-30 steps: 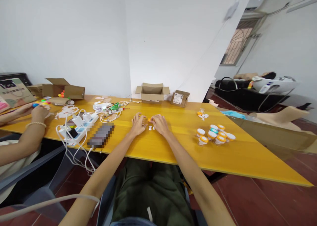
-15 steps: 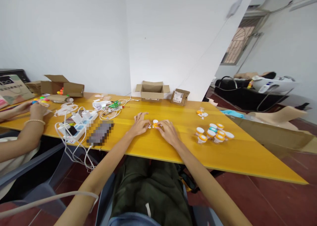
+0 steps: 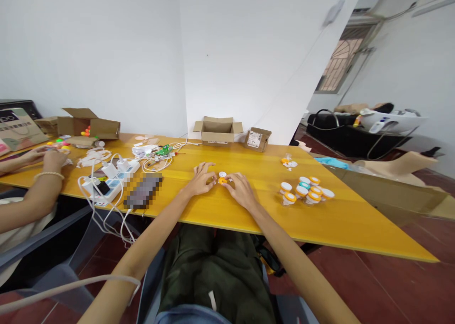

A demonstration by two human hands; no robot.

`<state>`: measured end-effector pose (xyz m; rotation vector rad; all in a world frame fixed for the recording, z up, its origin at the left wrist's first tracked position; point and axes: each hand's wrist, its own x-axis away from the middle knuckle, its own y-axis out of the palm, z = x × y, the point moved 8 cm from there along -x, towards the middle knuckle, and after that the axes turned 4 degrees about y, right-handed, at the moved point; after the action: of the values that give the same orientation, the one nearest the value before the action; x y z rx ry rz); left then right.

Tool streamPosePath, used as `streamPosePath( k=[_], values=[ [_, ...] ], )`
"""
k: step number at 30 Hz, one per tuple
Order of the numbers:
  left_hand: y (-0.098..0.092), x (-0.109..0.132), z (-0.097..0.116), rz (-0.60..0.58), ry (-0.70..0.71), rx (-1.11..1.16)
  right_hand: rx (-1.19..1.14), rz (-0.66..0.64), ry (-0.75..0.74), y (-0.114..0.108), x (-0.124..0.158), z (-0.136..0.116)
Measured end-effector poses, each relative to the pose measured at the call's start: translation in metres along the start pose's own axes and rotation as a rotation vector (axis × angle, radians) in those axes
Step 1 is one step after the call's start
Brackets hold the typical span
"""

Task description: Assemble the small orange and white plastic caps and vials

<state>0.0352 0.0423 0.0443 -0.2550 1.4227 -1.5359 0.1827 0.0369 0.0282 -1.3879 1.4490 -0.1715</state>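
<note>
At the middle of the table my left hand (image 3: 201, 179) is closed in a pinch, thumb and forefinger on a small whitish piece (image 3: 214, 181) too small to name. My right hand (image 3: 241, 189) faces it, its fingertips closed on a small orange plastic part (image 3: 222, 180). Just behind that part lies a round white disc (image 3: 222, 174). To the right stands a group of small clear containers with white-topped orange lids (image 3: 289, 197); one has a teal lid (image 3: 304, 184).
Loose orange and white parts (image 3: 289, 163) lie at the back right. Two open cardboard boxes (image 3: 217, 137) (image 3: 258, 139) stand by the wall. On the left are a power strip (image 3: 117, 184) with chargers, a blurred-out device (image 3: 143, 191), cables and a co-worker's hands (image 3: 54, 158).
The small whitish piece at my left fingertips sits slightly higher and is tilted differently. My right hand stays at the orange part. The view has shifted very slightly.
</note>
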Motion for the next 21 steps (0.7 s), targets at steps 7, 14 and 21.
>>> streamPosePath(
  k=[7,14,21],
  values=[
    [0.002,-0.002,-0.003,-0.013,-0.011,0.066,-0.098,0.042,0.071,-0.003,-0.002,0.005],
    [0.005,-0.003,-0.003,-0.044,0.005,0.144,-0.252,0.082,0.081,-0.006,-0.003,0.006],
    [-0.007,-0.003,-0.012,0.073,-0.105,0.111,-0.194,0.062,-0.008,-0.005,-0.001,-0.004]
  ],
)
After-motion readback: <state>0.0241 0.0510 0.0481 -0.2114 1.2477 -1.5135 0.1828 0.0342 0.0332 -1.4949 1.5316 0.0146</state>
